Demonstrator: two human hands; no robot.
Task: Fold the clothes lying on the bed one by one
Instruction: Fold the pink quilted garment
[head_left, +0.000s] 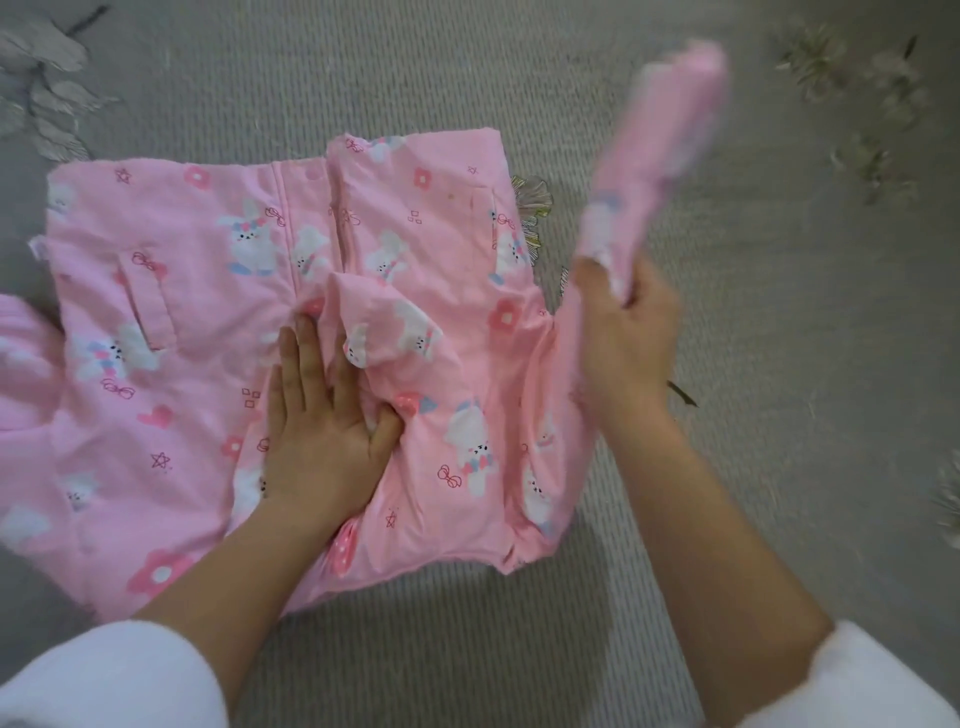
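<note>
pink rabbit-print garment (197, 291) looking like soft, matt, lightly padded brushed cloth, grey bed cover (363, 78) showing a ribbed, coarse woven texture, its leaf embroidery (52, 104) glinting faintly silky, white sleeve (104, 675) appearing fluffy, fleecy

The raised sleeve (670, 135) at one o'clock is motion-blurred. The pink garment (182, 312) runs off the edge at nine o'clock, a white cuff (104, 675) at seven.

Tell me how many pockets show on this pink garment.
2. One pocket lies on the panel left of the pressing left hand; the other pocket sits near the far right edge of the garment. Folds may hide more.
</note>
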